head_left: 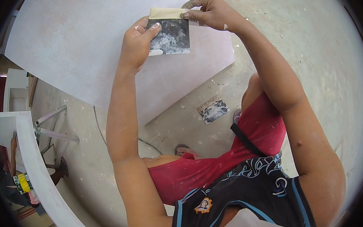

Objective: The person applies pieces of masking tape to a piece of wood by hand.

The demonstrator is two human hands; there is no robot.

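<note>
Both hands are raised over a large pale board (81,40) and hold one dark square sheet (174,37) smeared with white. Along the top of the sheet runs a cream strip (165,13), which looks like a folded edge. My left hand (139,41) grips the left side, its thumb lying across the dark face and its fingers behind. At the upper right corner, my right hand (208,12) pinches the cream strip between thumb and fingers. White residue marks both thumbs.
A second dark, white-smeared sheet (213,110) lies on the speckled floor (191,133) near my feet. A cable (100,124) runs along the floor. At the left are a curved white panel (39,164), metal stand legs (52,115) and another person's arm (13,153).
</note>
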